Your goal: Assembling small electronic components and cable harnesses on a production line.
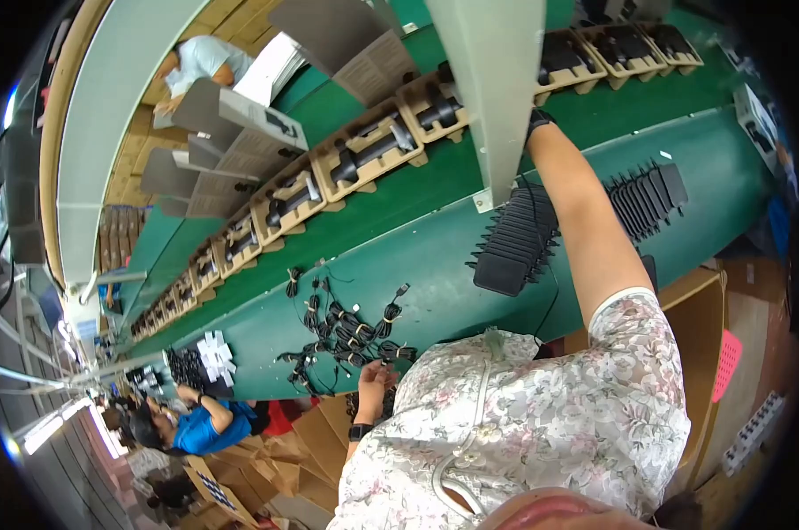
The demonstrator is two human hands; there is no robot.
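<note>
My left hand [375,378] is at the near edge of the green bench, with its fingers bent together beside a pile of coiled black cables [351,331]. Whatever is between those fingertips is too small to make out. My right arm [580,199] stretches far across the bench toward the row of brown molded trays [567,66]. A white post [492,97] covers my right hand; only a dark band [539,119] at the wrist shows. Under and beside that arm lie rows of black ribbed flat pieces [514,238], stacked close together.
The trays, holding black devices, run along a dark green belt [435,181]. Open grey boxes [232,159] stand behind them. A person in blue [218,430] works farther left, another in a pale shirt [207,60] across the line. Cardboard [691,327] is at right.
</note>
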